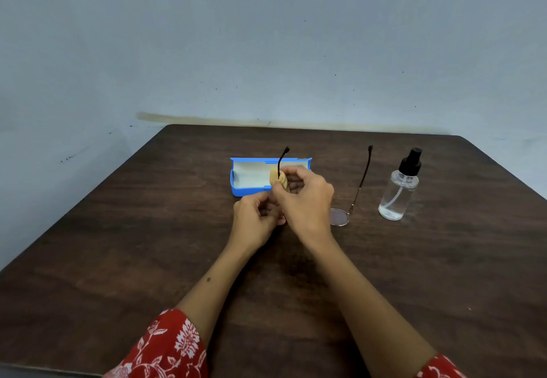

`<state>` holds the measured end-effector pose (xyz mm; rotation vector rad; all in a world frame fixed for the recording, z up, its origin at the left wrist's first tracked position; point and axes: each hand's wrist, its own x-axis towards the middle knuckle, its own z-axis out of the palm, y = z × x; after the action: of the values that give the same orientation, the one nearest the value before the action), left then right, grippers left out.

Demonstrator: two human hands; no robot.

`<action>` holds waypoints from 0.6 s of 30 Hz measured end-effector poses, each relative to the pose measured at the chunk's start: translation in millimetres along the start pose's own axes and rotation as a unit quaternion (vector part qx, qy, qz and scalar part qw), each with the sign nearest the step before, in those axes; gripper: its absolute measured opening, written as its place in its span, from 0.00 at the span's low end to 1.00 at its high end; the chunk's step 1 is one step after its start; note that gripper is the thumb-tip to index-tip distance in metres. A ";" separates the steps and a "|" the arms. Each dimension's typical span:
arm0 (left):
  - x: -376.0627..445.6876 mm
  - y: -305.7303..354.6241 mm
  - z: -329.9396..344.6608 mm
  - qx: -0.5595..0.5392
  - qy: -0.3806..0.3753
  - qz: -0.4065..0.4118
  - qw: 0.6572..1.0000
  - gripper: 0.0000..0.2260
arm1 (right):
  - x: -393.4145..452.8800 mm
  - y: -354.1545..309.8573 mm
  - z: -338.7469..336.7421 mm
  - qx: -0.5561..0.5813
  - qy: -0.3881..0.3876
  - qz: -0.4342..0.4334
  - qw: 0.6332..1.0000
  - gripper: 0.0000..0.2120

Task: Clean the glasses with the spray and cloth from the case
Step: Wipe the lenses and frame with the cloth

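The thin-framed glasses [340,216] stand with both temples pointing away from me; the right lens and right temple show, the left lens is hidden behind my hands. My left hand [256,219] grips the frame at its left side. My right hand [305,197] pinches a small tan cloth [278,179] around the left temple, low on its dark arm. Behind my hands the blue case [239,176] lies open with a white lining. To the right stands the clear spray bottle [398,191] with a black pump top, upright and untouched.
A dark wooden table [148,244] carries everything, its far edge against a pale blue-grey wall [266,37]. My forearms come in from the bottom, with red floral sleeves [165,348] near the lower edge.
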<state>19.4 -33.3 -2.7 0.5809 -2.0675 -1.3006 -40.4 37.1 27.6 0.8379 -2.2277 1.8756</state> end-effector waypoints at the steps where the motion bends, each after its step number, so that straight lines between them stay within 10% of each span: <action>1: -0.3 0.5 0.0 0.000 0.000 0.001 1.000 0.06 | -1.4 2.7 0.4 -0.007 -0.008 0.004 1.000 0.07; 18: 1.2 0.0 0.3 -0.012 -0.005 -0.007 1.000 0.05 | 4.6 -3.7 -1.3 0.004 0.010 0.005 1.000 0.09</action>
<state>18.3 -33.9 -2.5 0.5790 -2.0568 -1.3369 -42.8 36.5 33.0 0.8080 -2.2178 1.8907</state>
